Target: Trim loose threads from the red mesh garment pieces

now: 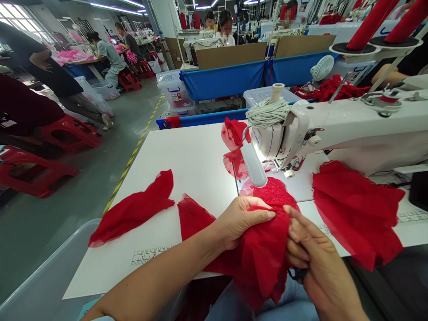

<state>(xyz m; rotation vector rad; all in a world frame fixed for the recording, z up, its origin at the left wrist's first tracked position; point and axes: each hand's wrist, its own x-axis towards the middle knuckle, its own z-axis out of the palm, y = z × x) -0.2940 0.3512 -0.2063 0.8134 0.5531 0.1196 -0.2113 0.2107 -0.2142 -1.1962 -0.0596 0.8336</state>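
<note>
Both of my hands pinch one piece of red fabric [264, 254] at the front edge of the sewing table, its lower part hanging over my lap. My left hand [245, 218] grips its upper edge between thumb and fingers. Close beside it, my right hand [306, 245] pinches the same edge; a small dark object [297, 273], partly hidden, sits under its curled fingers. Red lace [272, 191] lies just beyond my fingertips, below the white sewing machine [277, 133] and its lamp [254, 165].
Another red cloth piece [137, 207] lies on the white table [187, 156] at left, and a stack of red fabric [357, 209] at right. A translucent bin [50, 272] stands at lower left. Red thread cones [371, 26] rise at upper right. Other people sit at machines beyond.
</note>
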